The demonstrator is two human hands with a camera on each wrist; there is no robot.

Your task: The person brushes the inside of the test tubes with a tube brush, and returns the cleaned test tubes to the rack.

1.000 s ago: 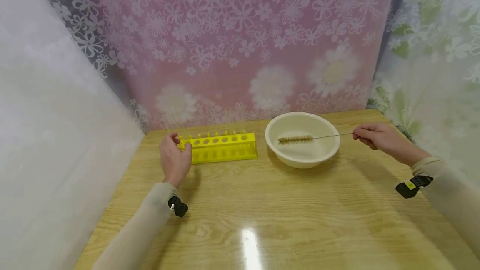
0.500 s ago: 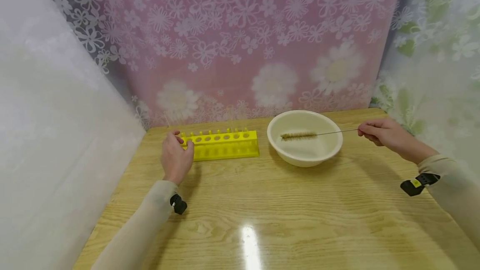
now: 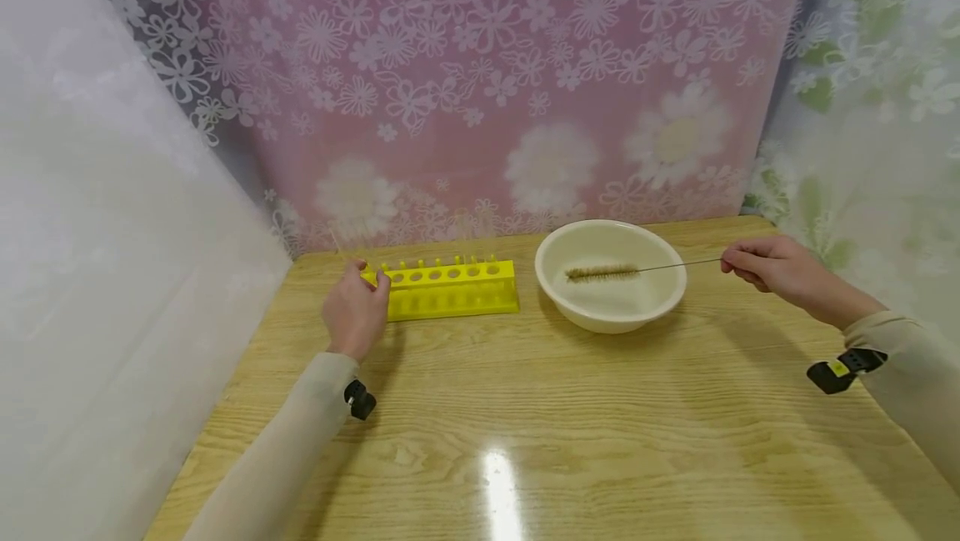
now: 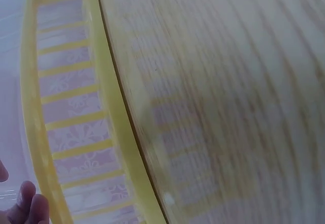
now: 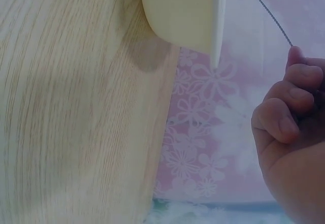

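Note:
My right hand [image 3: 776,267] pinches the thin twisted-wire handle [image 5: 269,13] of a test tube brush [image 3: 602,273]. Its tan bristles lie over the inside of the cream bowl [image 3: 611,324], and the wire passes over the rim. In the right wrist view the other fingers [image 5: 284,117] curl inward. My left hand [image 3: 356,312] is at the left end of a yellow test tube rack [image 3: 450,303], thumb and fingertips slightly apart around its upper corner. Clear glass tubes [image 3: 474,228] stand faintly visible at both ends of the rack. Whether the left fingers touch a tube is unclear.
Rack and bowl stand side by side toward the back of a wood-grain table [image 3: 480,408]. A pink flowered cloth [image 3: 465,107] hangs behind. White sheeting [image 3: 112,257] hangs at the left, and a leaf-patterned curtain [image 3: 862,149] at the right.
My left thumb and fingers have drawn a little closer at the rack's end. My right hand and the brush have shifted slightly right. The view has moved a little.

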